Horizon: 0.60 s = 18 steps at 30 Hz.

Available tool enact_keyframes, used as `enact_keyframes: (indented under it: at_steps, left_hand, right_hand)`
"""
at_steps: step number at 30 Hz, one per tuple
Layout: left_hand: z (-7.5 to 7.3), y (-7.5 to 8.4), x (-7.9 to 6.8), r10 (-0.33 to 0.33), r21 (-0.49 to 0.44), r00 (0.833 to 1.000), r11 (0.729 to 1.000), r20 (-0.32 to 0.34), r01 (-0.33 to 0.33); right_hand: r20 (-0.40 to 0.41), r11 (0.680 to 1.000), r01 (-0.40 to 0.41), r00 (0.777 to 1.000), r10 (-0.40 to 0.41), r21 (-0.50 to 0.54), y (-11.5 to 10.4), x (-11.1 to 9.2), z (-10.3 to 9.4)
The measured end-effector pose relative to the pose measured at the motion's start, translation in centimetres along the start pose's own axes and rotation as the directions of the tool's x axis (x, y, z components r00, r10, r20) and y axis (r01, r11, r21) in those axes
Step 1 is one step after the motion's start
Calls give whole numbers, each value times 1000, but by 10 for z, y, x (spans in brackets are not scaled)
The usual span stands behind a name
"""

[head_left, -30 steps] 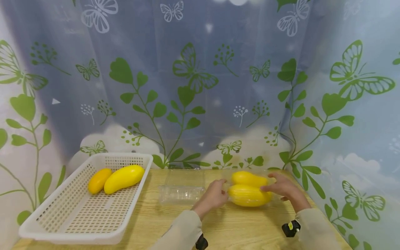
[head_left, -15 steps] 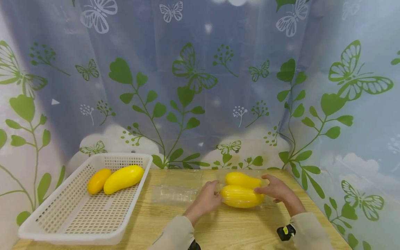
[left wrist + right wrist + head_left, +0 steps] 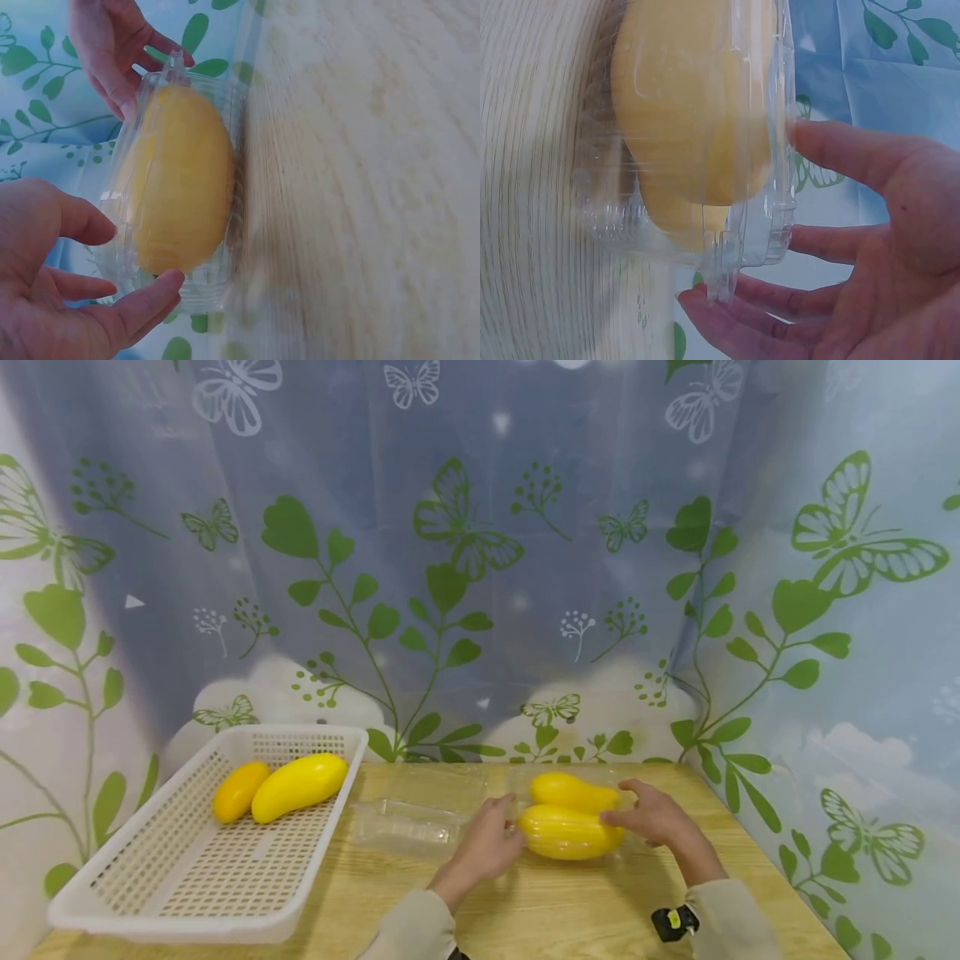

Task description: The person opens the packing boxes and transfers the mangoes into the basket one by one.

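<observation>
Tabletop (image 3: pixel 551 910): clear container (image 3: pixel 759 225) between left hand (image 3: pixel 489 842) and right hand (image 3: pixel 658 820).

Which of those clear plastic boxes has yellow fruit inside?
The filled box is the one between the left hand and right hand, two yellow fruits inside; the other box, nearer the basket, shows none.

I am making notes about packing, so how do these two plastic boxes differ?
The right box holds two yellow fruits; the left box shows none. The right box has its lid over them; the left box appears opened out. The right box is between the left hand and right hand; the left box is not. Both look see-through.
</observation>
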<state>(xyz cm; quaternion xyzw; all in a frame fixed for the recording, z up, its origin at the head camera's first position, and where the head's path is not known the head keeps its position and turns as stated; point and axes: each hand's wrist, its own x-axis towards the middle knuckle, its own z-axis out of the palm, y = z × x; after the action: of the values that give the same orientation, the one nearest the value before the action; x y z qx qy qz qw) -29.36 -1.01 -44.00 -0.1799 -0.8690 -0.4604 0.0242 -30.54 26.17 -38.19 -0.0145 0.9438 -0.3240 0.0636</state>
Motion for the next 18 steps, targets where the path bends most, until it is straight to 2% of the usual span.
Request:
enact_keyframes:
  at_steps: [10, 18]
  left_hand:
    - [2, -1, -4, -36, -24, 999, 999, 15, 36]
    - [3, -7, -8, 7, -16, 1000, 1000, 6, -7]
  right_hand:
    - [-6, 1000, -4, 1000, 4, 16, 2, -4, 4]
    - [-4, 1000, 19, 1000, -19, 3, 1, -5, 5]
